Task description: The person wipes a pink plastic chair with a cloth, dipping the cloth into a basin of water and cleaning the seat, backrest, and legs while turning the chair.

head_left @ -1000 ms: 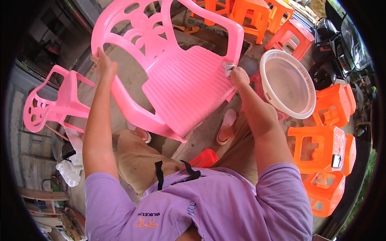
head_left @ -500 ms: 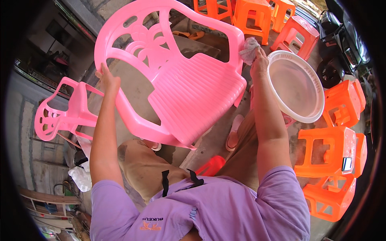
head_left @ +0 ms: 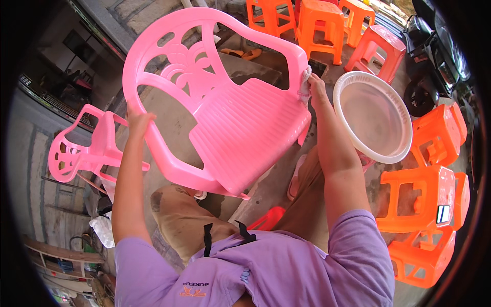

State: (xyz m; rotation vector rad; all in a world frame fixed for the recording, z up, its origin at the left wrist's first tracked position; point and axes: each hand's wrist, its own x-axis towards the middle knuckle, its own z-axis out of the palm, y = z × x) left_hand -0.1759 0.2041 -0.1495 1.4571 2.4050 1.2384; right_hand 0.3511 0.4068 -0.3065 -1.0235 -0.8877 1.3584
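A pink plastic armchair [head_left: 245, 120] with a cut-out flower pattern in its backrest is tilted in front of me. On its left side, my left hand [head_left: 138, 122] grips the armrest close to the backrest; the fingers are partly hidden behind the plastic. My right hand [head_left: 318, 91] holds a greyish cloth [head_left: 305, 87] against the outer face of the right armrest. Just right of that hand sits a round white basin [head_left: 376, 117] holding cloudy liquid, resting on something pink that is mostly covered.
Orange plastic stools [head_left: 417, 197] stand along the right, with others [head_left: 321, 28] at the back. A reddish stool [head_left: 378, 48] is near a parked motorbike [head_left: 434, 56]. Another pink chair [head_left: 89, 148] is at the left. A red object [head_left: 268, 219] lies between my legs.
My right hand has brought the cloth from beside the armrest onto its outer side. My left hand has slid slightly down the chair's side. The armchair sits slightly lower in view.
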